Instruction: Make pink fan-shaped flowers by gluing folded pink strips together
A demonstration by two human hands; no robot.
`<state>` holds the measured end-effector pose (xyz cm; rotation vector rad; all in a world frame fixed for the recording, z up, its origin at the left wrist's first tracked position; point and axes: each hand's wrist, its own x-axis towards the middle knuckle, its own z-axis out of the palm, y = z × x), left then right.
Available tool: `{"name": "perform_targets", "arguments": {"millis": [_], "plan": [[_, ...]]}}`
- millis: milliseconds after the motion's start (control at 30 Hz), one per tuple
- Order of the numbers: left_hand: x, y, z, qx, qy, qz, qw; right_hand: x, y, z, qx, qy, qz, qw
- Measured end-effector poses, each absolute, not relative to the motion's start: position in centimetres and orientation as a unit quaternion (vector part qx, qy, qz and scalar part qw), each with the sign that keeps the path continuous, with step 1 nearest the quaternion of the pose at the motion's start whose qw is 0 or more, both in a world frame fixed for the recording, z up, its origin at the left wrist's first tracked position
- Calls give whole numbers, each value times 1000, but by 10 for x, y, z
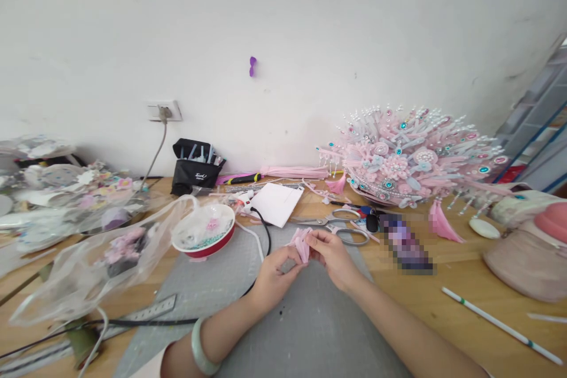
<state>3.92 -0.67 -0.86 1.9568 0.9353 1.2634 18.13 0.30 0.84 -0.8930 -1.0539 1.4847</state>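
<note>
From the head view, taking the clock's centre at the hands: the pink piece (300, 242) is at that centre, raised above the grey mat (319, 331). The left hand (277, 274) has its grip drawn in to a pinch at the piece's lower-left side; the right hand (332, 257) has its grip likewise pinched, thumb and fingers on the upper-right side. The piece already shows several narrow folds or loops side by side, so I judge it partly shaped; whether these are fastened is too small to tell. It is joined to nothing visible beyond the fingers, so any attaching looks undone.

At two o'clock on the counter (443, 271), the pink headdress (398, 159) seems largely finished, thick with flowers, beads and gems. The scissors (355, 237) lie out of hand near three o'clock. Pink strips (296, 173) lie at twelve, a white card (278, 204) at eleven, and the red bowl (217, 245) of beads toward nine.
</note>
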Motion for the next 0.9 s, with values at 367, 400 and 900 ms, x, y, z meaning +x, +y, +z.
{"name": "perform_targets", "arguments": {"millis": [367,400,900], "plan": [[38,-7,-6,733,355,485,320,184,1,15,-335,-401,703,482],[38,-7,-6,733,355,485,319,184,1,15,-337,-402,701,484],[38,-7,-6,731,368,473,326,184,2,11,-348,-420,694,470]]}}
